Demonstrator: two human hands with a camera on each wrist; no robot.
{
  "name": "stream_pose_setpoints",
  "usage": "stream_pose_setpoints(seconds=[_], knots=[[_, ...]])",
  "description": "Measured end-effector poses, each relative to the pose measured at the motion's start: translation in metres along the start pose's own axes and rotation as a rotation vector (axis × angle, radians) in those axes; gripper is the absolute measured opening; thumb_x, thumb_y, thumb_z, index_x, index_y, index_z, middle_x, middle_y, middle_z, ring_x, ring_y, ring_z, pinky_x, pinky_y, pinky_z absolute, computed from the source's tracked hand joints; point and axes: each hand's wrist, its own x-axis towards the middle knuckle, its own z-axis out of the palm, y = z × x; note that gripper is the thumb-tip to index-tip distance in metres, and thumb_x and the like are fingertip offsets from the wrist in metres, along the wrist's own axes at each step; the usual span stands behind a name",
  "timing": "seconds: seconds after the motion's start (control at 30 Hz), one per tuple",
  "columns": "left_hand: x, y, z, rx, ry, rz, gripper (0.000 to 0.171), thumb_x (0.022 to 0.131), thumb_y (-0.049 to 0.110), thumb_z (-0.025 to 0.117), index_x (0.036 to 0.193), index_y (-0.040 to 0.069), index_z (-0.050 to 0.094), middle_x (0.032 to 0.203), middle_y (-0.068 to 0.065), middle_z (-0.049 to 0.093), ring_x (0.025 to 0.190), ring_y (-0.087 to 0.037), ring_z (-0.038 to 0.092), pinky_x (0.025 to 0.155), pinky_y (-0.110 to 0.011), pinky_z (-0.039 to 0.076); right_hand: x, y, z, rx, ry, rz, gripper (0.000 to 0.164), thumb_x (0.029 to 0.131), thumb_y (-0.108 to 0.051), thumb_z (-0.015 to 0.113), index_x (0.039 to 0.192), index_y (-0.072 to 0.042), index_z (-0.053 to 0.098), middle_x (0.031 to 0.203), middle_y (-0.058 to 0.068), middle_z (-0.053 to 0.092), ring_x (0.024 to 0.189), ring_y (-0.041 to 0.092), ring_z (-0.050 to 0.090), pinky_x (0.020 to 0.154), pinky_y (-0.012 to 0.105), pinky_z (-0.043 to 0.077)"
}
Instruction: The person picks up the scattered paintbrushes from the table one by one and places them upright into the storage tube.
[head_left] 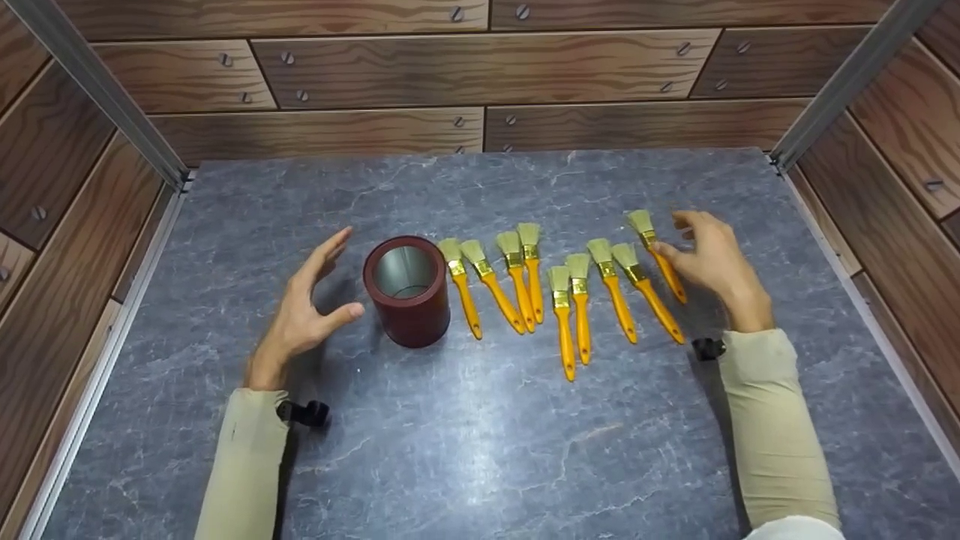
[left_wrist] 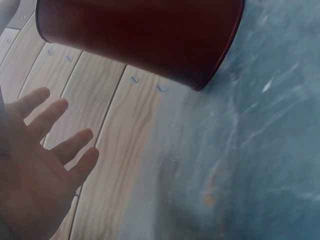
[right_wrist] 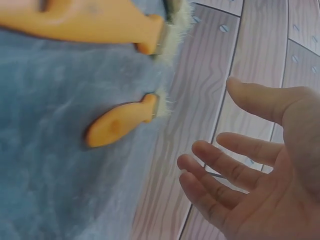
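Observation:
A dark red cylindrical cup (head_left: 416,319) stands upright on the table, its inside grey and holding nothing visible. Just left of it is my left hand (head_left: 304,304), fingers spread and thumb toward the cup, apart from it; the left wrist view shows the cup wall (left_wrist: 140,35) beyond the open palm (left_wrist: 37,170). Several paintbrushes with orange handles and pale bristles lie in a loose row right of the cup. My right hand (head_left: 712,259) hovers beside the rightmost paintbrush (head_left: 658,259), thumb overlapping it in the head view. In the right wrist view the fingers (right_wrist: 230,165) are relaxed and hold nothing.
The leftmost paintbrush (head_left: 463,292) lies right against the cup's side in the head view. Wood-patterned panels (head_left: 480,71) enclose the marbled grey table (head_left: 450,450) at the back and sides, with metal posts at the far corners.

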Motion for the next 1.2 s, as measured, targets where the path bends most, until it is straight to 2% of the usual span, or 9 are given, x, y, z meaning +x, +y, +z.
stream_pose_setpoints(seconds=[0.1,0.23,0.4,0.57,0.7,0.8,0.93,1.03,1.2], knots=[[-0.003,-0.001,0.004,-0.036,0.002,-0.008,0.104,0.076,0.015,0.092,0.166,0.016,0.04,0.171,-0.009,0.041,0.157,-0.039,0.039,0.127,-0.068,0.032,-0.002,0.005,0.005,0.01,-0.017,0.02,0.066,0.104,-0.032,0.071,0.152,0.008,0.049,0.145,0.034,0.054,0.13,0.054,0.056,0.1,0.07,0.053],[-0.005,-0.004,0.012,-0.047,-0.007,-0.023,0.113,0.07,0.012,0.098,0.166,0.013,0.039,0.171,-0.012,0.04,0.155,-0.044,0.039,0.125,-0.068,0.034,-0.005,0.015,0.009,0.014,-0.041,0.047,0.067,0.104,-0.033,0.071,0.151,0.01,0.05,0.143,0.036,0.056,0.127,0.055,0.059,0.098,0.069,0.055],[-0.005,-0.005,0.021,-0.048,-0.037,-0.059,0.113,0.073,0.013,0.1,0.167,0.018,0.038,0.171,-0.012,0.039,0.157,-0.036,0.04,0.126,-0.062,0.037,-0.009,0.023,0.01,0.014,-0.069,0.093,0.066,0.103,-0.028,0.073,0.149,0.012,0.051,0.137,0.037,0.061,0.123,0.053,0.063,0.099,0.066,0.057],[-0.008,-0.001,0.022,-0.073,-0.041,-0.086,0.111,0.074,0.011,0.099,0.167,0.021,0.038,0.171,-0.006,0.041,0.156,-0.03,0.042,0.126,-0.063,0.037,-0.007,0.02,0.013,0.004,-0.115,0.158,0.066,0.102,-0.032,0.073,0.147,0.013,0.053,0.137,0.036,0.062,0.122,0.051,0.064,0.098,0.063,0.058],[-0.007,0.024,0.022,-0.091,-0.042,-0.099,0.11,0.075,0.007,0.098,0.166,0.01,0.037,0.17,-0.014,0.041,0.155,-0.034,0.043,0.126,-0.063,0.037,-0.004,0.016,0.014,0.001,-0.126,0.21,0.061,0.102,-0.031,0.073,0.145,0.01,0.057,0.134,0.033,0.063,0.119,0.048,0.065,0.095,0.06,0.059],[-0.005,0.042,0.024,-0.1,-0.037,-0.112,0.109,0.073,0.002,0.097,0.164,0.001,0.037,0.168,-0.018,0.042,0.153,-0.039,0.044,0.126,-0.06,0.039,-0.001,0.015,0.016,-0.002,-0.114,0.211,0.053,0.102,-0.026,0.074,0.14,0.009,0.062,0.128,0.031,0.067,0.112,0.044,0.068,0.089,0.053,0.06],[-0.004,0.044,0.027,-0.097,-0.037,-0.122,0.107,0.073,0.0,0.096,0.164,0.001,0.038,0.165,-0.014,0.047,0.151,-0.038,0.048,0.125,-0.058,0.042,0.001,0.016,0.018,-0.016,-0.081,0.168,0.043,0.1,-0.02,0.075,0.131,0.008,0.07,0.117,0.028,0.072,0.102,0.038,0.071,0.076,0.035,0.059],[-0.003,0.044,0.031,-0.097,-0.043,-0.123,0.106,0.073,0.001,0.096,0.163,0.003,0.039,0.163,-0.015,0.05,0.149,-0.039,0.05,0.123,-0.06,0.043,0.001,0.019,0.018,-0.022,-0.062,0.152,0.04,0.097,-0.018,0.077,0.126,0.009,0.073,0.111,0.027,0.075,0.091,0.028,0.072,0.067,0.022,0.054],[-0.003,0.044,0.036,-0.115,-0.041,-0.129,0.106,0.073,-0.001,0.095,0.164,0.006,0.041,0.161,-0.023,0.05,0.148,-0.042,0.05,0.122,-0.061,0.044,0.001,0.023,0.017,0.0,-0.061,0.154,0.039,0.095,-0.015,0.079,0.124,0.011,0.073,0.104,0.025,0.076,0.071,0.007,0.064,0.058,0.015,0.051]])
